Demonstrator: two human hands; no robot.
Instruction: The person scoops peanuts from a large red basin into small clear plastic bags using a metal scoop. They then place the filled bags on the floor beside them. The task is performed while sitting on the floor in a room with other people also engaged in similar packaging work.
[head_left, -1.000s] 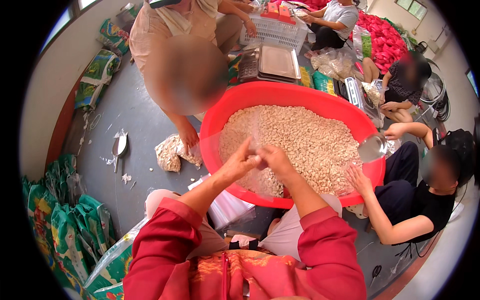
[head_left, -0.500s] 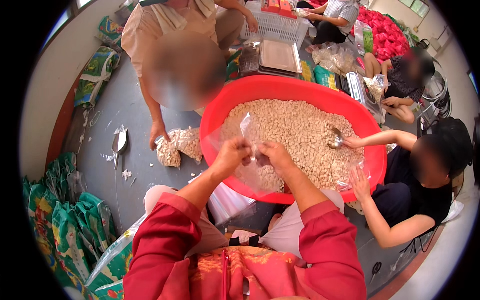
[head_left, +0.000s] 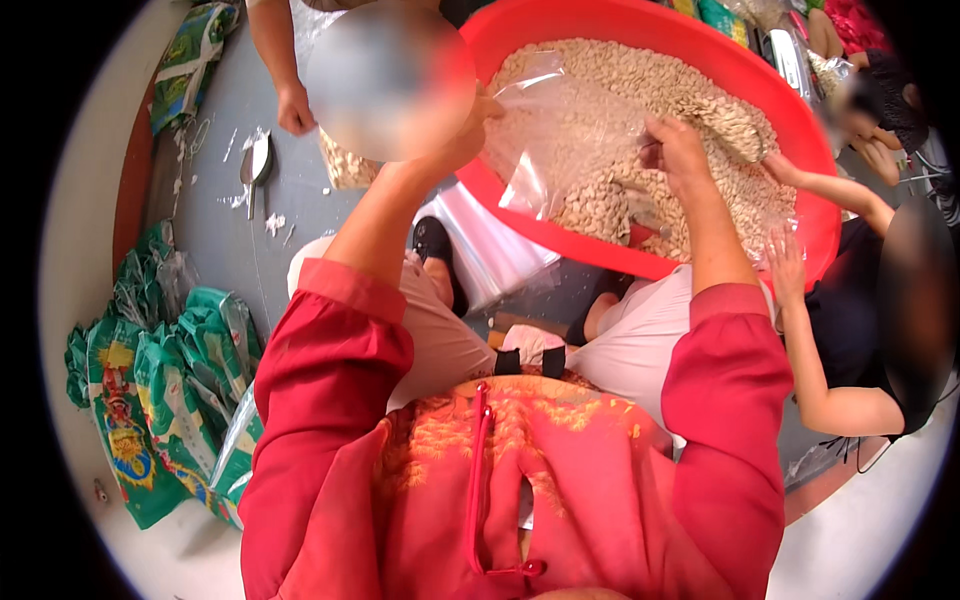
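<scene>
A clear plastic bag [head_left: 560, 135] stretches between my hands above a big red tub [head_left: 822, 215] of pale flat seeds [head_left: 610, 62]. My left hand [head_left: 468, 145], partly hidden by a blurred patch, grips the bag's left side over the tub's rim. On the other side, my right hand [head_left: 682, 155] has its fingers curled in a pinch at the bag's edge. Seeds show through the film, and I see no fill in the bag. A small red object [head_left: 640, 234] lies among the seeds below my right hand.
At right, a co-worker's hand [head_left: 782, 168] holds a scoop heaped with seeds [head_left: 735, 130]; their other hand [head_left: 786, 262] is by the rim. Flat plastic bags [head_left: 480, 245] lie before my legs. A metal scoop [head_left: 258, 165] and green printed sacks [head_left: 165, 385] are at left.
My hands have moved apart, spreading the bag between them. The view has shifted, so the tub sits higher and further right. The co-worker's scoop is now heaped with seeds.
</scene>
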